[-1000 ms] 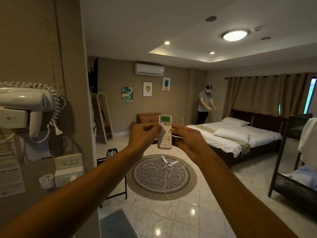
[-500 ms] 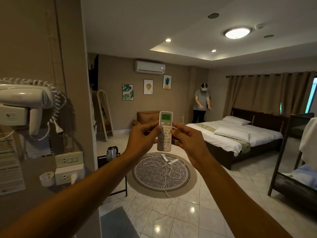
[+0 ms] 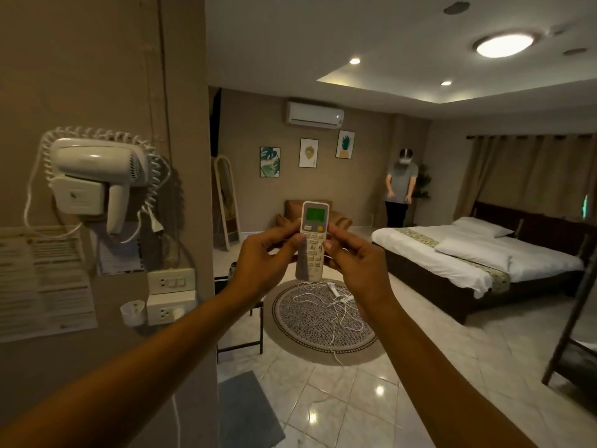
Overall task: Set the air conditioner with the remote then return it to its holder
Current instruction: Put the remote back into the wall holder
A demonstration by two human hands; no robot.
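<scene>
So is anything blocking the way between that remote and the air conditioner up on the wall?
Nothing visible does. The remote, held upright by the left hand and right hand, has open room between it and the air conditioner high on the far wall.

A single wide-angle head-worn camera supplies the only view. It faces forward and slightly down into a bedroom. Both forearms enter from the bottom edge, close to the lens. A wall (image 3: 97, 76) fills the left of the frame at near range. The air conditioner (image 3: 315, 114) sits far off, upper centre. The bed (image 3: 468, 253) lies mid-right.
</scene>
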